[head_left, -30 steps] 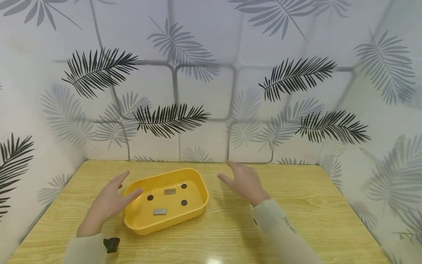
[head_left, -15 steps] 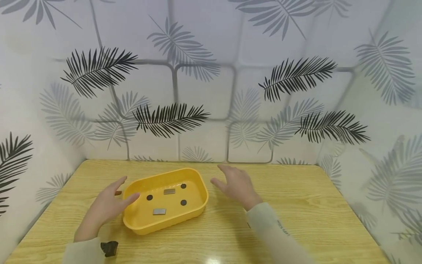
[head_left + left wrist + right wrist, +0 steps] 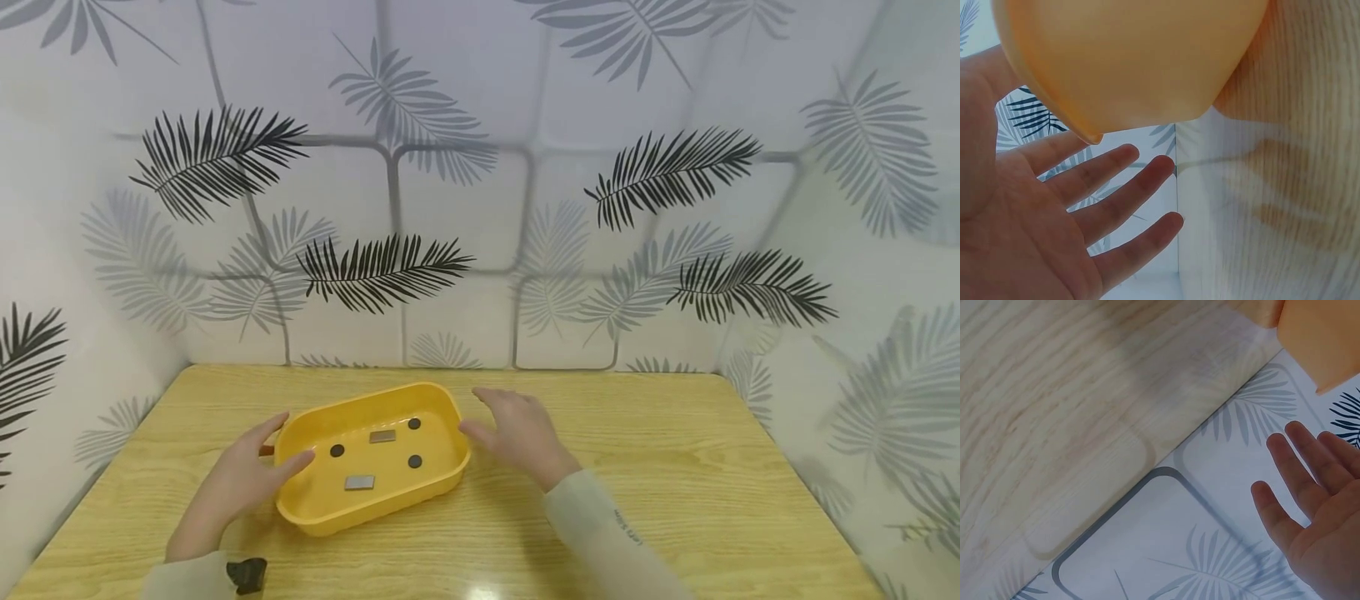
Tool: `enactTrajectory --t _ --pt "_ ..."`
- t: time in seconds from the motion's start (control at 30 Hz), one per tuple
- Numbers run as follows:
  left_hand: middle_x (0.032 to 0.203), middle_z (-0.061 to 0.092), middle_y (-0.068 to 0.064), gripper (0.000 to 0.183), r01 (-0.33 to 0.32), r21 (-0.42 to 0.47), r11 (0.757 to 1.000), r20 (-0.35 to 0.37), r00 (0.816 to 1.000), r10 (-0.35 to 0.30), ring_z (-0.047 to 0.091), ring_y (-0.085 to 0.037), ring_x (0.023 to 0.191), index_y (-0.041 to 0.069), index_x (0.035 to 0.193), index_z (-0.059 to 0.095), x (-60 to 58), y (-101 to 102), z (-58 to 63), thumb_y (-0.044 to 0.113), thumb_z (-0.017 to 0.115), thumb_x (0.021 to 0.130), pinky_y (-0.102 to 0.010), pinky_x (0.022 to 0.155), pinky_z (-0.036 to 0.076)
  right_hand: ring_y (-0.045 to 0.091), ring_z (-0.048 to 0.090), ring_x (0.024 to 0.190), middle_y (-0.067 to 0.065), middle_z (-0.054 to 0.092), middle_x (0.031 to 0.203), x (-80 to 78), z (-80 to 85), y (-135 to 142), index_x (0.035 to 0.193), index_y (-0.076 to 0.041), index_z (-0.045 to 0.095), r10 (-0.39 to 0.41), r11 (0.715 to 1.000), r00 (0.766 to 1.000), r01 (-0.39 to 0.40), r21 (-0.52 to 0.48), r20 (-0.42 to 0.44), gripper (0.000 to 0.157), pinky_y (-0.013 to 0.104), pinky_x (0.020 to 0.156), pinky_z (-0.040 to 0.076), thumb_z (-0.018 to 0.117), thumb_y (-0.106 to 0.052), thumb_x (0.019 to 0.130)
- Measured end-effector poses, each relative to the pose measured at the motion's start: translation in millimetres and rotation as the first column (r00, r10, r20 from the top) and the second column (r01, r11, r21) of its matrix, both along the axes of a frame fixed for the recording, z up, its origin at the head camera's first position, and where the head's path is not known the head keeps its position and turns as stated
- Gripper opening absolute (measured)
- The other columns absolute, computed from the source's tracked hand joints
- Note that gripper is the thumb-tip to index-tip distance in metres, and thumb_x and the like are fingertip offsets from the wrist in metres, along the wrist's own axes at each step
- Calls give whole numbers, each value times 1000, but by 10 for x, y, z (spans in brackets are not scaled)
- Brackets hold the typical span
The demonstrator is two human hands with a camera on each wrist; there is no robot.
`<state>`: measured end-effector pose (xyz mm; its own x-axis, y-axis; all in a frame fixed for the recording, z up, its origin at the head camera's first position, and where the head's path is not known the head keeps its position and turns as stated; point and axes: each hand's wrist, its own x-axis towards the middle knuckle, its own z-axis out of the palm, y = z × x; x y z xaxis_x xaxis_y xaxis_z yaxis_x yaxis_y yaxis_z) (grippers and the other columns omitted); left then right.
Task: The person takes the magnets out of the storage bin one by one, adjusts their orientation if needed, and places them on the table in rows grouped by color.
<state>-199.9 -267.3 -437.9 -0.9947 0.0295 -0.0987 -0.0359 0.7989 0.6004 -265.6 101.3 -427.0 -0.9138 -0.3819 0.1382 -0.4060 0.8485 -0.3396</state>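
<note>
- Flanking a yellow tray (image 3: 384, 460), a person's two bare hands reach in from the near side, one at each end.
- The left hand (image 3: 240, 479) is at the tray's left end, fingers spread and nearly straight, thumb extended over the rim as the head view sees it. It grips nothing; whether it touches the rim, I cannot tell.
- The right hand (image 3: 521, 433) is just beside the right end, fingers loosely extended, thumb pointing at the rim. It has hold of nothing either; the right wrist view shows its visible fingertips apart from the tray, but contact at the thumb is unclear.
- The tray sits upright and slightly askew on the wood-grained tabletop (image 3: 660, 467), left of centre.
- Inside it, well spaced, lie three dark discs: one towards the left (image 3: 337, 451) and two near the right end, a farther disc (image 3: 414, 423) and a nearer disc (image 3: 415, 461).
- Among them lie two flat rectangles, a silvery one (image 3: 360, 482) nearer the person and a duller grey one (image 3: 382, 436) farther back.
- Behind the tabletop rises a pale wall (image 3: 465, 208) with leaf prints.
</note>
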Motion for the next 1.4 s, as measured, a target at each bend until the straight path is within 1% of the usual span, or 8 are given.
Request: enactTrajectory --t 0.2,0.33,0.5,0.57,0.63,0.9,1.17,1.4 --pt "162 31 -33 94 9 21 1000 8 1000 -9 51 -53 135 -2 162 24 22 -1 -13 52 66 98 -64 102 53 33 58 138 9 61 149 21 -49 -56 150 -11 53 19 1000 1000 -19 -1 21 64 57 118 43 62 -51 100" --pt "162 33 -33 92 9 27 1000 -5 1000 -9 53 -52 133 -2 161 26 29 -8 -34 49 68 98 -61 100 55 34 57 138 9 60 150 30 -68 -86 150 -11 53 30 1000 999 -30 10 15 63 57 118 44 62 -49 101" --pt "159 36 -35 82 21 50 999 -28 999 -19 56 -53 130 -3 160 28 45 -34 -57 31 69 98 -55 95 60 35 59 137 9 60 150 28 -92 -117 149 -11 54 35 999 999 -35 16 7 58 58 117 45 64 -42 101" --pt "157 37 -37 79 25 55 998 -25 999 -24 56 -53 130 -3 160 28 49 -46 -61 24 69 98 -54 93 61 34 59 136 9 61 149 26 -104 -123 149 -12 55 36 999 999 -36 12 8 56 58 117 45 65 -40 101" --pt "156 38 -38 78 24 55 998 -16 1000 -23 54 -54 131 -2 160 28 49 -55 -63 20 68 97 -54 93 61 34 59 136 8 61 149 24 -113 -127 149 -12 55 38 999 999 -38 8 9 55 58 116 45 65 -38 101" --pt "159 35 -36 77 17 66 998 6 1000 -18 52 -54 133 -1 162 26 54 -65 -71 18 65 98 -51 91 61 31 60 137 6 63 147 30 -103 -143 147 -13 57 47 999 999 -47 -3 15 51 57 116 46 65 -35 101" --pt "159 38 -33 75 45 132 990 -8 999 -44 55 -52 132 -2 162 26 72 -27 -97 16 64 99 -52 96 61 31 62 134 6 66 143 40 -113 -106 142 -12 62 58 998 998 -57 -30 0 44 55 115 47 67 -28 100" --pt "156 41 -34 74 60 155 986 -36 998 -55 56 -52 131 -3 161 27 50 26 -114 13 64 99 -52 98 60 30 62 135 5 66 144 34 -128 -70 142 -12 62 58 997 998 -57 -53 4 43 54 117 47 66 -24 101"
